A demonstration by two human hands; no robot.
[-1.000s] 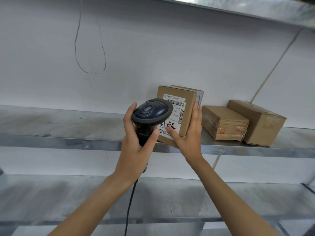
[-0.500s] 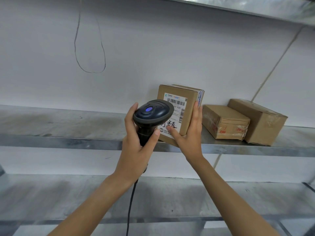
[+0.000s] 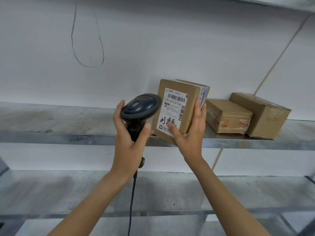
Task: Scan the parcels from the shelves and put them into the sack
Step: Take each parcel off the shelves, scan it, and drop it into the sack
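cardboard parcel [image 3: 177,108] label partly behind right hand [image 3: 190,138] thumb and scanner [image 3: 140,110]

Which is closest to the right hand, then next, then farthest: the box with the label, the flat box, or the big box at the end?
From the right hand, in the head view:
1. Labelled box: in its grip, at the shelf's front edge.
2. Flat box: just to the right, lying on the shelf.
3. Big box: farthest right, behind the flat one.
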